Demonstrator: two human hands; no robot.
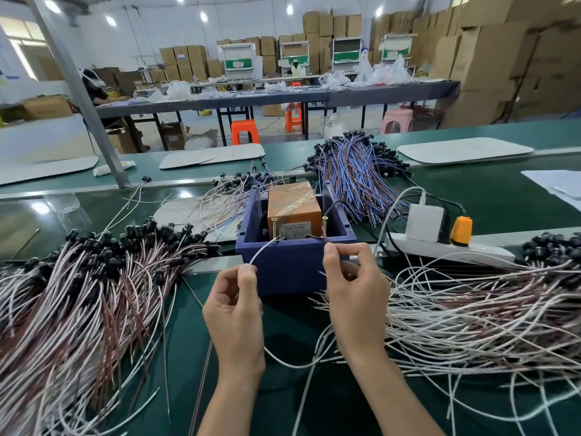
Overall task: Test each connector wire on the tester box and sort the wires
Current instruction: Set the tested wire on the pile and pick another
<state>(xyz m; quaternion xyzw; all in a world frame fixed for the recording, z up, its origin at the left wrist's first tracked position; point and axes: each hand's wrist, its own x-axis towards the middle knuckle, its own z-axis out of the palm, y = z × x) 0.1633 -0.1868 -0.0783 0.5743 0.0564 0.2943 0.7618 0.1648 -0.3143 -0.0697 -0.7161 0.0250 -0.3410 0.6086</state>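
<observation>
The tester box (294, 207) is orange, wrapped in tape, and sits inside a blue plastic bin (289, 265) at the centre of the green bench. Two upright screws stand at its front. My left hand (235, 306) pinches a white wire (262, 252) whose tip touches the left screw (274, 228). My right hand (353, 284) pinches a brownish wire end at the right screw (324, 226). A large pile of white and brown wires with black connectors (94, 278) lies to the left, and another pile (471, 306) to the right.
A bundle of blue and red wires (355, 171) lies behind the bin. To the bin's right lies a white power strip (440, 248) with a white adapter and an orange plug. A metal post (103, 146) rises at the far left. Another person sits at a far table.
</observation>
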